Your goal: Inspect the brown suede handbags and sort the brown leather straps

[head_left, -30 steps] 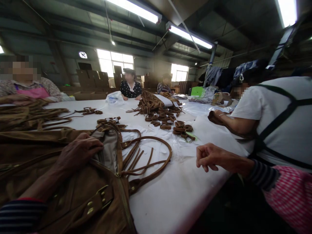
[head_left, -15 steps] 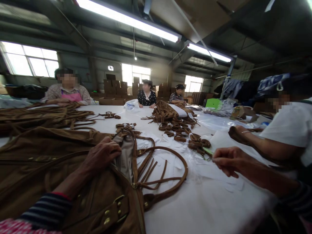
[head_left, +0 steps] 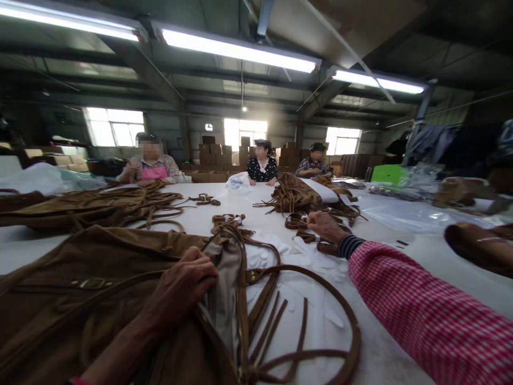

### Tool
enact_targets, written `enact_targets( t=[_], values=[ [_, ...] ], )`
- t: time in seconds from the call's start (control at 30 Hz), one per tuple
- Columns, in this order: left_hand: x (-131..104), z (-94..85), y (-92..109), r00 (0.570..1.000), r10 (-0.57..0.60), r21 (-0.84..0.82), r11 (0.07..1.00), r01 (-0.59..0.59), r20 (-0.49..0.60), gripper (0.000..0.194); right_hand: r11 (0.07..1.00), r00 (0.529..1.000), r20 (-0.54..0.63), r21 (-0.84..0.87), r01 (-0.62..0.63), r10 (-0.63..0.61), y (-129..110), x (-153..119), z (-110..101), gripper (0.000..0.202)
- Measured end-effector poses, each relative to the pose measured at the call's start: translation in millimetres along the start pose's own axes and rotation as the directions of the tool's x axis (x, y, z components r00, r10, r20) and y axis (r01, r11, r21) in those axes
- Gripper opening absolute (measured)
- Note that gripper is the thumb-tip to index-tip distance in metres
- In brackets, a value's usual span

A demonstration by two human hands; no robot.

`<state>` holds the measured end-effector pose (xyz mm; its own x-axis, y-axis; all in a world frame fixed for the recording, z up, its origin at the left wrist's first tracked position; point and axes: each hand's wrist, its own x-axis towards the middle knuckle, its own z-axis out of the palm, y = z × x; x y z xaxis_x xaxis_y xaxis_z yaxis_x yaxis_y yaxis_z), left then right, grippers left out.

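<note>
A large brown handbag [head_left: 132, 254] with an unzipped top and grey lining [head_left: 224, 289] lies at the left. My left hand [head_left: 190, 283] is closed on the edge of its opening, with the fingers curled over. A looped brown handle [head_left: 355, 326] and thin fringe strips [head_left: 274, 331] spread from the bag over the white table [head_left: 385, 315]. Farther out, my right hand [head_left: 325, 226] is closed beside bundled brown straps [head_left: 296, 221] with white wraps. Its fingertips touch or hover over the bundles, and whatever they hold is hidden.
More brown bags [head_left: 96, 203] are heaped at the back left and another pile [head_left: 294, 192] lies beyond the straps. White paper scraps [head_left: 276, 246] litter the table's middle. Several people [head_left: 262, 163] sit across, and a co-worker's arm [head_left: 495, 243] is at the right edge.
My right hand has gone from the right side forward and left to the strap bundles, its arm now stretched across the table. My left hand stays on the bag while the view turns.
</note>
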<state>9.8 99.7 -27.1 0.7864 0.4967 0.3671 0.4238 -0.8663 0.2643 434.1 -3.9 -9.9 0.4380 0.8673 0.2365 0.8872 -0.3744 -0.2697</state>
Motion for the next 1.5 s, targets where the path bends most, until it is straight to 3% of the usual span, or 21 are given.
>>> enact_targets(
  t=[0.13, 0.27, 0.37, 0.5, 0.67, 0.83, 0.97, 1.1, 1.23, 1.37, 1.5],
  values=[
    [-7, 1.5, 3, 1.000, -0.013, -0.007, 1.000, 0.013, 0.000, 0.020, 0.987, 0.993, 0.077, -0.140, -0.075, 0.086, 11, 53, 50, 0.016],
    [-10, 4.0, 5, 1.000, -0.028, -0.024, 0.999, 0.028, -0.008, 0.020, 0.976, 0.983, 0.147, -0.203, -0.082, 0.113, 25, 75, 82, 0.026],
    [-10, 4.8, 5, 0.999, -0.023, -0.029, 0.999, 0.023, -0.023, 0.019, 0.978, 0.987, 0.126, -0.195, -0.073, 0.098, 33, 77, 82, 0.016],
    [-9, 3.9, 6, 0.998, -0.044, -0.042, 0.998, 0.043, -0.033, 0.017, 0.994, 0.998, 0.056, -0.108, -0.015, 0.021, 32, 63, 55, 0.017],
    [-5, 0.8, 9, 1.000, -0.005, -0.036, 0.999, 0.004, -0.018, 0.013, 0.982, 0.980, 0.064, 0.028, 0.186, -0.187, 13, 5, -2, 0.014],
    [-2, -1.2, 13, 1.000, -0.004, 0.007, 1.000, 0.004, -0.024, 0.012, 0.925, 0.923, 0.114, 0.152, 0.350, -0.368, -21, -114, -49, 0.014],
    [0, -1.7, 14, 1.000, 0.010, 0.032, 0.999, -0.010, -0.018, 0.012, 0.929, 0.889, 0.274, 0.147, 0.339, -0.368, -44, -219, -67, 0.013],
    [4, -0.4, 12, 0.999, 0.030, 0.046, 0.999, -0.029, -0.021, 0.013, 0.939, 0.849, 0.400, 0.129, 0.320, -0.344, -48, -287, -71, 0.014],
    [6, 3.5, 8, 0.999, 0.031, 0.059, 0.998, -0.028, -0.041, 0.015, 0.948, 0.801, 0.509, 0.191, 0.254, -0.317, -47, -312, -80, 0.012],
    [6, 5.5, 7, 0.999, 0.015, 0.071, 0.997, -0.012, -0.050, 0.017, 0.951, 0.744, 0.604, 0.273, 0.143, -0.285, -55, -301, -102, 0.011],
    [5, 4.6, 10, 0.998, 0.014, 0.069, 0.998, -0.010, -0.060, 0.018, 0.914, 0.835, 0.452, 0.383, 0.136, -0.314, -59, -262, -104, 0.016]
  ],
)
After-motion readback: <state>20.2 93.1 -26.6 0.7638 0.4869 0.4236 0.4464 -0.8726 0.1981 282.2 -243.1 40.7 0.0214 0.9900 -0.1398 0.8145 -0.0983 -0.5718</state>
